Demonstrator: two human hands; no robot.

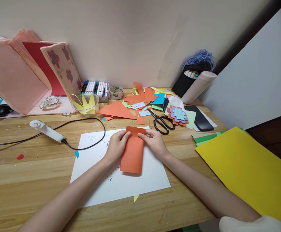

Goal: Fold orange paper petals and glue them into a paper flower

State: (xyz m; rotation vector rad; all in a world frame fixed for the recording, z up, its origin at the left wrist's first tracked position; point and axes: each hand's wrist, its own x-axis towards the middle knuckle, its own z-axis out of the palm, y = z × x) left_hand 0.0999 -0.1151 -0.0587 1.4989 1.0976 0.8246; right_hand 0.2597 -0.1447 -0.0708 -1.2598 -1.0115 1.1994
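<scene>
A strip of orange paper point(132, 154) is held upright between my two hands above a white sheet point(152, 180). My left hand point(118, 143) pinches its upper left edge, thumb on the front face. On the opposite edge, my right hand point(155, 141) grips near the top corner, its thumb also in front. The strip looks folded, with its lower end slightly curved. Fingers behind the paper are hidden. Black-handled scissors point(161, 122) lie just beyond my right hand, and a large orange paper piece point(116, 111) lies beyond both hands.
Paper scraps point(140, 96) pile up at the back, beside a layered paper flower point(177, 115) and a phone point(199, 117). Yellow paper point(246, 170) covers the right side. A white corded device point(47, 131) sits left, near a plastic cup point(85, 106), markers point(95, 88) and tape point(116, 92).
</scene>
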